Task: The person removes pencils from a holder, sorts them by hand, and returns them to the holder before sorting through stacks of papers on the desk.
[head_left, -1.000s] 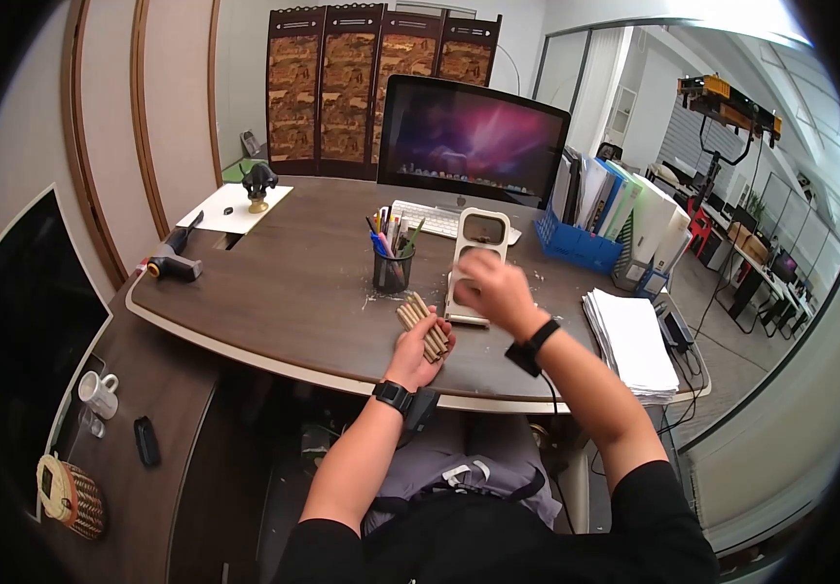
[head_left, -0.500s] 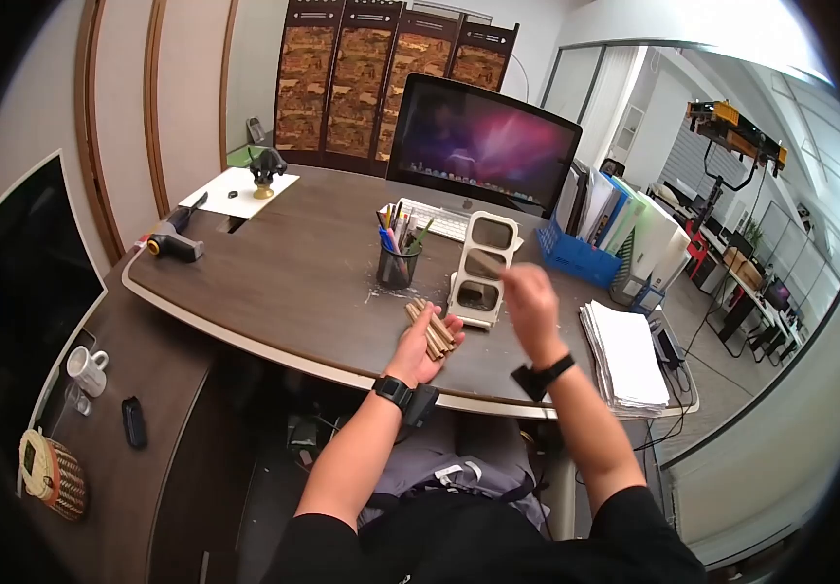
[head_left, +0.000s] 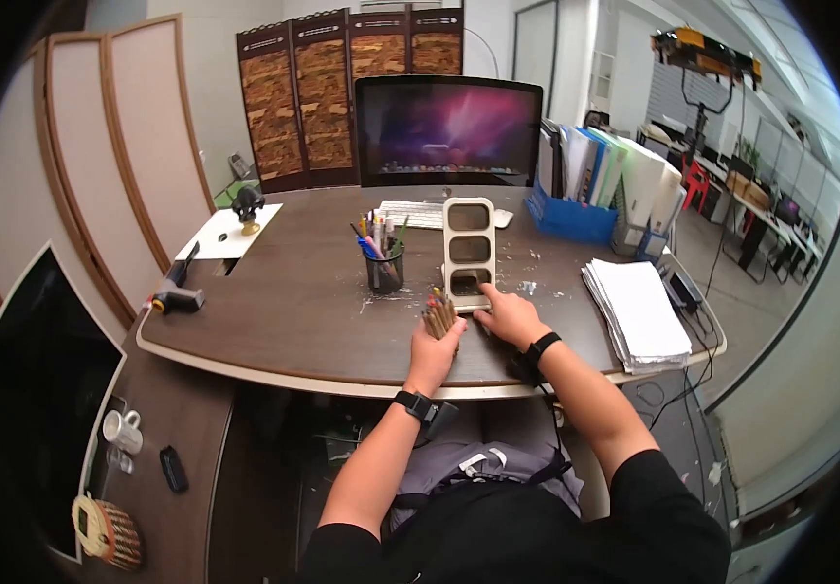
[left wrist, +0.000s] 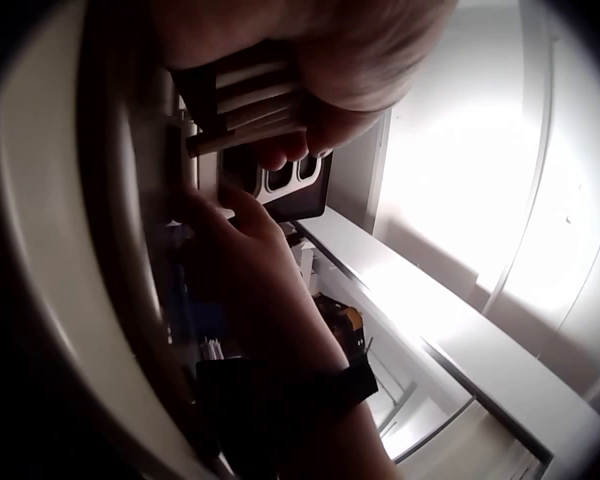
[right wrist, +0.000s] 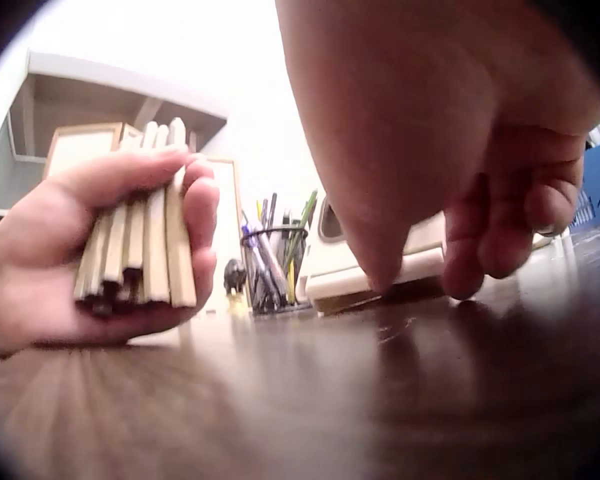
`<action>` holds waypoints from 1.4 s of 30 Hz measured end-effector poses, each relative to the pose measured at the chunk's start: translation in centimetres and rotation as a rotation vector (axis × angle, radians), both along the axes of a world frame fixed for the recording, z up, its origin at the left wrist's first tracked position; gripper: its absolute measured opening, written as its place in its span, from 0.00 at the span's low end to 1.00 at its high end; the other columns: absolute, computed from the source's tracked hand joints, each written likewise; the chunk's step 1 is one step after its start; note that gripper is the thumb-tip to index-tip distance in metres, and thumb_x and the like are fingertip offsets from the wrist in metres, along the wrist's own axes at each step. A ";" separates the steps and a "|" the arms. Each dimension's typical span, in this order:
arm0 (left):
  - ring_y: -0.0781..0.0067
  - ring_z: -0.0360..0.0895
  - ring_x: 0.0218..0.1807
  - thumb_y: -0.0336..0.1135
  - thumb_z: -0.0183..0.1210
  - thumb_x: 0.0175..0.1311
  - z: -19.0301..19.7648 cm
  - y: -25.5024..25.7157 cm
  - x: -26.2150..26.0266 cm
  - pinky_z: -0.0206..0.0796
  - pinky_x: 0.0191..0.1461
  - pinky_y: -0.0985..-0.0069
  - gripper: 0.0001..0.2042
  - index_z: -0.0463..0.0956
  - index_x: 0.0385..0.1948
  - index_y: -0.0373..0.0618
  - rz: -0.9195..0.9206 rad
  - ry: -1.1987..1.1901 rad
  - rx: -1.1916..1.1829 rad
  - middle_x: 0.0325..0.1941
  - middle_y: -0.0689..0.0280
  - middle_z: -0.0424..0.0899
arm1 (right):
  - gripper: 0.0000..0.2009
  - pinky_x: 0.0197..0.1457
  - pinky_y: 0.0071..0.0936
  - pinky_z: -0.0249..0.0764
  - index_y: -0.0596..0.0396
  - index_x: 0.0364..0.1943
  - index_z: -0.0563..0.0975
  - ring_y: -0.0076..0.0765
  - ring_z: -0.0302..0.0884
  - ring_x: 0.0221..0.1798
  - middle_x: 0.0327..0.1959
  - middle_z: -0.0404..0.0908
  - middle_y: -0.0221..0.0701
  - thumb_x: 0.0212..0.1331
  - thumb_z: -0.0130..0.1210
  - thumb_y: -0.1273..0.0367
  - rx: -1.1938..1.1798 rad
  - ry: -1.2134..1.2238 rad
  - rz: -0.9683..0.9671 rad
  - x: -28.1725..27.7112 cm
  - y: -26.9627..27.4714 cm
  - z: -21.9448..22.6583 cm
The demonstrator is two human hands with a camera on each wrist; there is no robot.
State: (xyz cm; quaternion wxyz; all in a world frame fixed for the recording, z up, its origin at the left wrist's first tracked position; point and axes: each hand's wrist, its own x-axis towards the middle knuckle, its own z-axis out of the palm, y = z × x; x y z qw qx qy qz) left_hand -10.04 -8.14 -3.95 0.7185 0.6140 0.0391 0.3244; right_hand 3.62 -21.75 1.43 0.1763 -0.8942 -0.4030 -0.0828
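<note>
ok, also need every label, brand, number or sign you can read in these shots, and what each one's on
No text readable in any view.
Monitor: row of icons, too small to read.
Keyboard: key legends too small.
Folders: any spine lettering too small or blurred.
Paper stack: no print that I can make out.
Pencils in the left hand: barrels blurred, no brand or number legible.

In the head view, the left hand (head_left: pixel 433 356) hides the pencils' (head_left: pixel 440 317) lower parts; in the right wrist view, top edge cuts the right hand (right wrist: pixel 435 130).
</note>
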 end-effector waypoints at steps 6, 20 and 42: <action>0.49 0.85 0.48 0.33 0.67 0.67 1.4 -2.2 -1.0 0.75 0.53 0.64 0.16 0.77 0.53 0.40 0.175 -0.032 0.587 0.46 0.49 0.85 | 0.23 0.49 0.52 0.80 0.46 0.57 0.76 0.58 0.86 0.47 0.42 0.88 0.45 0.61 0.66 0.53 -0.009 0.002 -0.093 0.5 -3.1 0.3; 0.75 0.84 0.48 0.25 0.66 0.66 1.3 -2.2 -0.4 0.77 0.56 0.74 0.27 0.66 0.66 0.43 0.157 -0.027 0.409 0.47 0.64 0.85 | 0.22 0.48 0.50 0.80 0.41 0.63 0.76 0.57 0.85 0.46 0.41 0.88 0.43 0.65 0.63 0.59 0.244 0.146 -0.006 -2.3 -11.7 -1.7; 0.68 0.82 0.40 0.38 0.71 0.63 0.7 -1.3 1.2 0.75 0.49 0.69 0.20 0.75 0.50 0.38 0.340 0.158 0.419 0.40 0.63 0.86 | 0.05 0.27 0.21 0.68 0.59 0.37 0.83 0.17 0.71 0.22 0.18 0.77 0.27 0.65 0.65 0.71 1.048 0.368 0.021 -10.9 -16.8 -8.1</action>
